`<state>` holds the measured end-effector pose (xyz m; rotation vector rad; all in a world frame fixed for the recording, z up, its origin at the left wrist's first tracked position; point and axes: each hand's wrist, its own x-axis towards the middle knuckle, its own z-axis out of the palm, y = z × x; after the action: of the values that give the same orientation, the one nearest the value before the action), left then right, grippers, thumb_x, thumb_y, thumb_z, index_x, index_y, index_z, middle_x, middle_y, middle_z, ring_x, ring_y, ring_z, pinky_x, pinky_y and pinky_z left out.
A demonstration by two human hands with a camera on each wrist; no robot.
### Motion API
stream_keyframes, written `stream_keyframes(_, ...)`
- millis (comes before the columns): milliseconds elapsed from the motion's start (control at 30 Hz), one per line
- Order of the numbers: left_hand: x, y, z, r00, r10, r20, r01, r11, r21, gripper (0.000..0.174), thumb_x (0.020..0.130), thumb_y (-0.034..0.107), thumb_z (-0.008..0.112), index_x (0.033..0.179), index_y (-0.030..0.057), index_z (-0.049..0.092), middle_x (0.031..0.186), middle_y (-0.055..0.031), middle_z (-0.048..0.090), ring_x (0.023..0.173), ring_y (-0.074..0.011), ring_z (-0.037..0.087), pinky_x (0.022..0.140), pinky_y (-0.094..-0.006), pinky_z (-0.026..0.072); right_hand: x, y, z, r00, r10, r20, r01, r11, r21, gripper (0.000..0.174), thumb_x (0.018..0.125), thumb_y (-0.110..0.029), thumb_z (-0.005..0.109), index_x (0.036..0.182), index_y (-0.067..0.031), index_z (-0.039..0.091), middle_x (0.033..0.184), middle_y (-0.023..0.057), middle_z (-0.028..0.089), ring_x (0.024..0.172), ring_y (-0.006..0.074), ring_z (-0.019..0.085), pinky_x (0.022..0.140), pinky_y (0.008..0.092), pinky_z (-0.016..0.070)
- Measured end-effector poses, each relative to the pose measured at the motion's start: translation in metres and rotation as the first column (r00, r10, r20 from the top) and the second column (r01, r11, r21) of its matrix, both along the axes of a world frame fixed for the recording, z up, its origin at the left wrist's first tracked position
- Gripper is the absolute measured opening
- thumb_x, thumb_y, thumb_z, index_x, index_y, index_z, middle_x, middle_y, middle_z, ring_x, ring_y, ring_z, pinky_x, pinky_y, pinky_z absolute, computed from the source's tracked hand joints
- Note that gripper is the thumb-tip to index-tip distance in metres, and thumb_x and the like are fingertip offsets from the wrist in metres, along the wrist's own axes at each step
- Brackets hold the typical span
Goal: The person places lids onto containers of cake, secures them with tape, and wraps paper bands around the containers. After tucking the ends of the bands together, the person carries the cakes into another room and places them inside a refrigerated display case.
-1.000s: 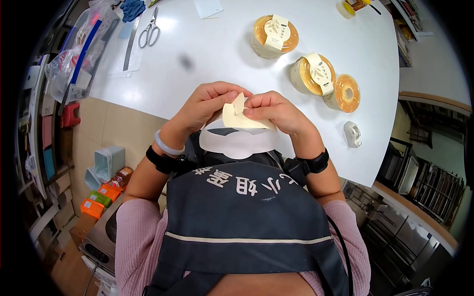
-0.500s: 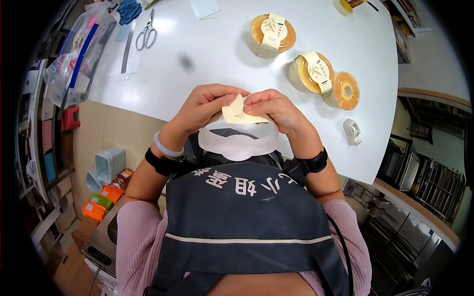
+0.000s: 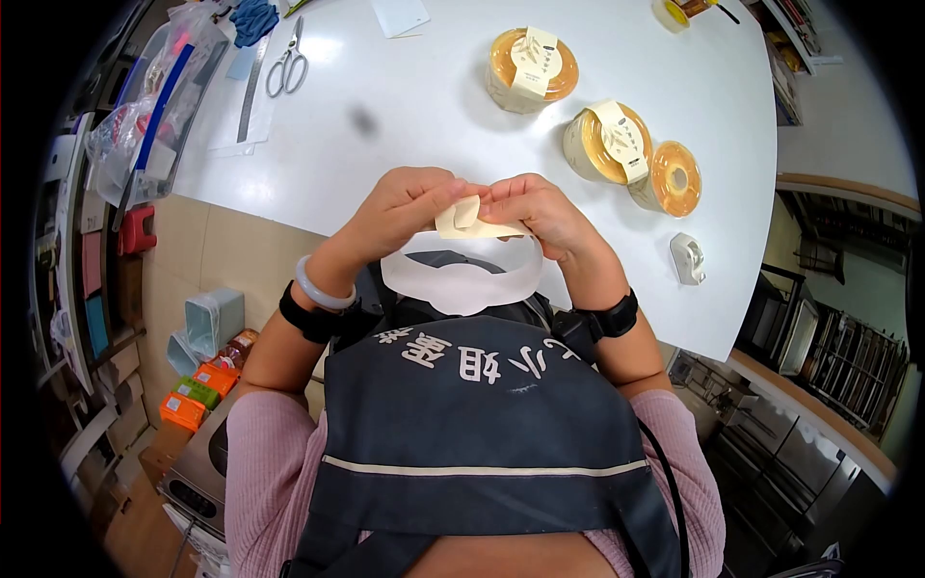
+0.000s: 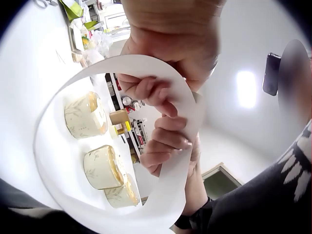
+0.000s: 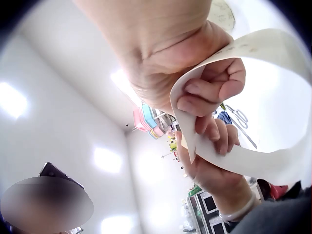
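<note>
Paper band [image 3: 461,297], cream/wht, bent in wide loop w/ curled flap [image 3: 466,212]; L hand [image 3: 409,200] & R hand [image 3: 538,214] pinching nr flap.

A white worktop [image 3: 414,106] stands above a beige tiled floor [image 3: 260,250]. A metal rack [image 3: 853,371] stands at the far right, and bright lights [image 5: 107,160] glow overhead in both wrist views.

Can count 1 L hand [image 3: 409,204], 1 R hand [image 3: 540,214], 1 paper loop [image 3: 462,296] & 3 cake tubs [image 3: 663,183], 2 w/ printed bands [image 3: 536,65]. Also see 1 pr. scissors [image 3: 290,55], 1 ruler [image 3: 254,94], 1 tape disp. [image 3: 688,258], 1 blue cloth [image 3: 254,19], 1 bangle [image 3: 316,293], 2 wrist straps [image 3: 617,316], 1 apron [image 3: 482,414] & 1 tbl [image 3: 414,106].
</note>
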<state>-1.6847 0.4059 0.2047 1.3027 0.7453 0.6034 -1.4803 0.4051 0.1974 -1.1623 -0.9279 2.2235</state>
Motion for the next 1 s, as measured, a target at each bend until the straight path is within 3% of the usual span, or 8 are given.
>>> stream_keyframes(33,0.001,0.0,-0.003,1.0,0.001,-0.001,-0.001,1.0,0.001,0.03,0.089,0.015,0.044,0.104,-0.004,0.061,0.078,-0.0041,0.058,0.068,-0.0103,0.052,0.061,-0.0218,0.0395,0.0,0.001,0.0,1.0,0.019,0.011,-0.019,1.0,0.006,0.014,0.072,-0.012,0.064,0.075,0.0011,0.065,0.066,0.0056,0.06,0.054,0.0091,0.05,0.047,0.021,0.0369)
stream_keyframes(100,0.003,0.0,-0.013,0.994,0.05,-0.1,-0.016,0.948,0.319,0.028,0.09,0.015,0.044,0.102,-0.0021,0.063,0.068,0.0003,0.05,0.06,-0.0077,0.043,0.053,-0.0224,0.0322,-0.002,-0.001,0.002,0.997,-0.023,0.069,0.023,1.0,0.0,0.014,0.072,-0.013,0.064,0.074,0.001,0.065,0.065,0.0053,0.06,0.053,0.0091,0.049,0.047,0.0211,0.0367)
stream_keyframes(233,0.006,-0.003,-0.011,0.991,0.055,-0.125,-0.008,0.937,0.35,0.025,0.089,0.012,0.046,0.102,-0.0016,0.062,0.071,-0.0012,0.055,0.064,-0.0073,0.047,0.056,-0.0203,0.0353,0.001,0.0,-0.001,0.995,-0.025,0.098,0.024,1.0,0.01,0.016,0.071,-0.015,0.065,0.074,0.0005,0.065,0.064,0.0049,0.059,0.054,0.0089,0.049,0.047,0.0211,0.0366)
stream_keyframes(300,0.01,-0.005,-0.008,0.987,0.158,-0.011,-0.152,0.962,0.226,0.026,0.089,0.012,0.046,0.103,-0.0024,0.062,0.079,-0.0036,0.06,0.071,-0.0077,0.052,0.061,-0.0184,0.0385,0.003,0.0,-0.002,0.995,-0.011,0.095,0.012,1.0,-0.005,0.015,0.072,-0.015,0.065,0.074,0.0003,0.065,0.065,0.005,0.059,0.054,0.0089,0.049,0.047,0.021,0.0369)
stream_keyframes(433,0.008,-0.005,-0.012,0.998,0.052,0.024,-0.053,0.997,0.054,0.027,0.089,0.011,0.047,0.107,-0.0041,0.059,0.09,-0.0072,0.062,0.079,-0.0091,0.056,0.069,-0.0189,0.0426,0.005,-0.002,-0.001,0.999,-0.029,0.029,0.03,0.999,-0.025,0.014,0.073,-0.014,0.064,0.075,0.0,0.065,0.066,0.0053,0.06,0.054,0.0087,0.05,0.048,0.0209,0.0377)
stream_keyframes(500,0.006,-0.007,-0.009,0.973,0.144,0.178,-0.092,0.958,-0.271,0.026,0.088,0.011,0.05,0.108,-0.0032,0.059,0.091,-0.008,0.063,0.079,-0.0096,0.057,0.07,-0.021,0.0456,0.005,-0.002,0.002,0.999,-0.048,0.018,0.049,0.999,-0.017,0.014,0.073,-0.014,0.064,0.076,0.0001,0.065,0.067,0.0052,0.06,0.054,0.0086,0.05,0.048,0.0207,0.0377)
stream_keyframes(600,-0.005,-0.002,-0.006,0.968,0.167,0.186,-0.075,0.904,-0.421,0.03,0.087,0.011,0.052,0.112,-0.0049,0.055,0.094,-0.0103,0.063,0.083,-0.0109,0.059,0.073,-0.0217,0.0482,0.007,-0.001,0.003,0.995,-0.095,0.006,0.095,0.995,-0.013,0.014,0.074,-0.014,0.064,0.076,0.0004,0.065,0.068,0.0051,0.061,0.054,0.0083,0.05,0.048,0.0204,0.0376)
stream_keyframes(1000,-0.011,-0.006,-0.01,0.967,0.136,0.214,-0.059,0.942,-0.33,0.027,0.082,0.004,0.058,0.106,-0.0077,0.057,0.098,-0.0151,0.063,0.085,-0.015,0.062,0.076,-0.0233,0.05,0.007,0.001,-0.004,1.0,-0.015,0.008,0.015,1.0,0.015,0.015,0.071,-0.013,0.064,0.078,0.0005,0.066,0.065,0.0047,0.061,0.053,0.008,0.051,0.047,0.0208,0.037)
